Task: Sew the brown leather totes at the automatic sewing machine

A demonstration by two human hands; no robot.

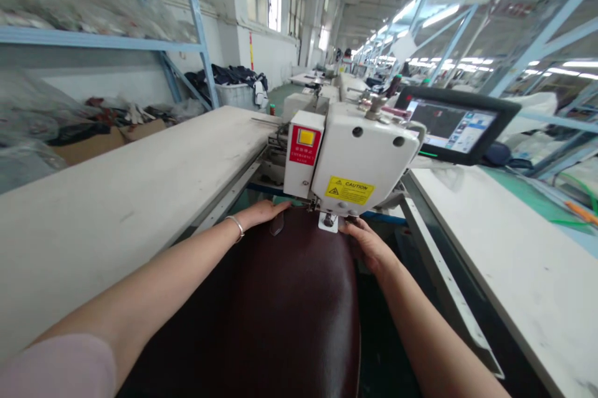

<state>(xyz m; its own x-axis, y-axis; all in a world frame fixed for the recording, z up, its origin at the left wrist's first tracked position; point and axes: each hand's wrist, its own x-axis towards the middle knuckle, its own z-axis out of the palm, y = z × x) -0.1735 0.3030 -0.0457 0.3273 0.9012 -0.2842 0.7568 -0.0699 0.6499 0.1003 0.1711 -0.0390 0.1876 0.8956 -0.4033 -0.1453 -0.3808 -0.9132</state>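
Note:
A dark maroon garment (pixel 289 298) is draped in front of me and runs up under the head of a white sewing machine (pixel 359 155). My left hand (pixel 261 212) lies flat on the fabric's far left corner beside a small tab, fingers stretched toward the needle; a silver bracelet is on that wrist. My right hand (pixel 367 242) grips the fabric's right edge just below the presser foot (pixel 328 221), fingers curled around the cloth.
Long white tables run along the left (pixel 121 199) and the right (pixel 504 248). A touchscreen panel (pixel 455 125) stands right of the machine. Shelving with bagged goods rises at the left, and a bin of dark clothes (pixel 236 90) stands further back.

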